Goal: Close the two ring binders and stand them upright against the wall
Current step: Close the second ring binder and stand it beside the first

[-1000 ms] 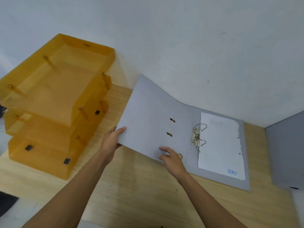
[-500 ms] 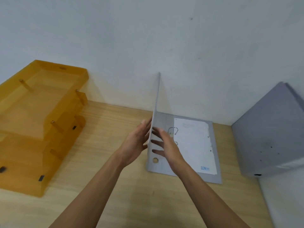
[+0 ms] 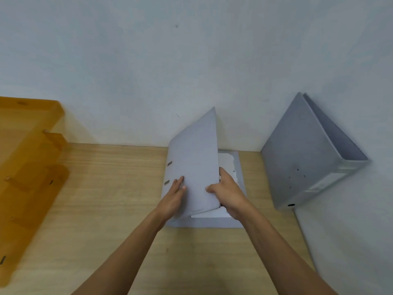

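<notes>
A grey ring binder lies on the wooden desk by the back wall, its front cover tilted over to the right, partly folded down over the white paper inside. My left hand lies flat on the outside of the cover near its slots. My right hand grips the cover's free edge, thumb on top and fingers underneath. The rings are hidden by the cover. A second grey ring binder stands closed in the right corner, leaning against the side wall.
A stack of orange translucent letter trays fills the left side of the wooden desk. White walls bound the desk at the back and on the right.
The binder's cover went from lying open to the left, through upright, to tilting down to the right. Both hands followed it, and my right hand now grips its edge. The view shifted right.
</notes>
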{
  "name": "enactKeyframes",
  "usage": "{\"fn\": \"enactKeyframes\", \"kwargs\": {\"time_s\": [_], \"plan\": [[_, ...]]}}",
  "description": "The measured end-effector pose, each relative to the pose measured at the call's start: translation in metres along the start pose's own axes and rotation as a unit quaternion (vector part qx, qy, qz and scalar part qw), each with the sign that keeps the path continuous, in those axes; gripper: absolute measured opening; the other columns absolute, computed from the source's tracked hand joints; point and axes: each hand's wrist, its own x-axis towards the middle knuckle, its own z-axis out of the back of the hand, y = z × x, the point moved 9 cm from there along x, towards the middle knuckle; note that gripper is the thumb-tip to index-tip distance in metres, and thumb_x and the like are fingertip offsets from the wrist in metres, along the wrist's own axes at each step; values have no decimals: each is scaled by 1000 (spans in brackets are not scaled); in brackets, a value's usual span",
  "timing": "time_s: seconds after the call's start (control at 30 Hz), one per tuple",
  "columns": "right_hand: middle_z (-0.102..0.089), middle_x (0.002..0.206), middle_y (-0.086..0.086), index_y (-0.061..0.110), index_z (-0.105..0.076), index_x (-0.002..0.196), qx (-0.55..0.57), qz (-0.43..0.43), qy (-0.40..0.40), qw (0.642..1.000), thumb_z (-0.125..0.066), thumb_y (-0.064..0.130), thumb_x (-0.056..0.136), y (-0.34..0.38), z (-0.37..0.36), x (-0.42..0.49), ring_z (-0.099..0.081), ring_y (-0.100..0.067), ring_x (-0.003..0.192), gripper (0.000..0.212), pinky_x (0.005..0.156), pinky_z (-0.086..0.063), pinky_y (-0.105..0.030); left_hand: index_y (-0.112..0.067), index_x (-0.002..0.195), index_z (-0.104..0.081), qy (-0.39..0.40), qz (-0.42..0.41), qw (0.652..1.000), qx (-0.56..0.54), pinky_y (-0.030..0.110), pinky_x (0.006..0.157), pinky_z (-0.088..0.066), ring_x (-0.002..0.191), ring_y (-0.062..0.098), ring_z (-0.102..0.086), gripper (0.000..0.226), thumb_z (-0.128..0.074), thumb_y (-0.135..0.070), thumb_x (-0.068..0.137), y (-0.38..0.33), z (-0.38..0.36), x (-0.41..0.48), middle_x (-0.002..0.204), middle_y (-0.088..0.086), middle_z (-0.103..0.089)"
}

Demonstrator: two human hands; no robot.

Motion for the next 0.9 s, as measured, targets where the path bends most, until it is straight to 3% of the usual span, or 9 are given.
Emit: {"fn": "enactKeyframes", "kwargs": {"time_s": [0.1, 0.17, 0.27, 0.37, 0.47, 0.63, 0.77, 0.9], "plan": [[-70, 118, -9, 17, -58, 123, 24, -68, 57, 996, -57, -3, 78, -26, 16, -7, -68, -29, 100, 50, 63, -55, -32, -22, 160, -24, -31, 26, 999, 21, 36, 125, -12, 156, 19, -17, 56, -36, -35, 108, 22, 2, 4, 170, -1, -17], [-71, 115, -9, 18, -60, 122, 0, -88, 45, 995, -58, 0, 78, -46, 26, -8, -67, -25, 96, 47, 71, -57, -33, -18, 161, -24, -32, 44, 998, 21, 37, 122, -17, 155, 21, -21, 59, -41, -32, 106, 34, -2, 2, 169, 2, -20], [-72, 120, -6, 15, -61, 127, 0, -59, -70, 996, -70, 12, 78, -71, 54, 5, -69, -24, 104, 50, 93, -57, -42, -11, 157, -29, -51, 58, 996, 33, 34, 115, -29, 147, 25, -35, 63, -55, -24, 102, 50, -4, -1, 159, 6, -36], [-69, 124, -5, 12, -56, 131, -33, -41, -131, 990, -76, 16, 80, -90, 74, 7, -67, -24, 110, 55, 91, -52, -31, -10, 151, -38, -73, 90, 993, 7, 37, 107, -41, 135, 29, -51, 65, -67, -20, 95, 72, -3, -4, 147, 7, -50], [-65, 130, -7, 12, -49, 135, -77, -69, -173, 980, -77, 27, 82, -124, 95, 2, -65, -28, 116, 62, 95, -52, -35, -10, 149, -41, -72, 124, 990, -12, 40, 101, -48, 119, 29, -60, 70, -73, -30, 90, 88, -13, -8, 141, 7, -58], [-59, 141, -10, 13, -39, 145, -131, -130, -171, 968, -70, 43, 86, -179, 110, 0, -61, -34, 124, 74, 98, -52, -43, -7, 153, -31, -77, 112, 991, 3, 38, 98, -45, 129, 35, -55, 105, -77, -50, 69, 82, -41, -11, 149, 13, -51], [-38, 154, -13, 16, -24, 157, -207, -112, -151, 960, -60, 25, 92, -198, 101, -3, -43, -31, 139, 75, 110, -43, -42, -4, 151, -32, -113, 94, 989, 30, 39, 103, -42, 133, 35, -51, 79, -75, -20, 88, 84, -50, -11, 150, 16, -48], [-7, 169, -10, 18, -20, 160, -245, -61, -91, 963, -50, 14, 94, -197, 82, 5, -13, -27, 155, 72, 121, -24, -36, -9, 152, -35, -124, 84, 988, 41, 37, 100, -42, 131, 33, -53, 76, -75, -22, 88, 84, -49, -14, 148, 13, -52]]}}
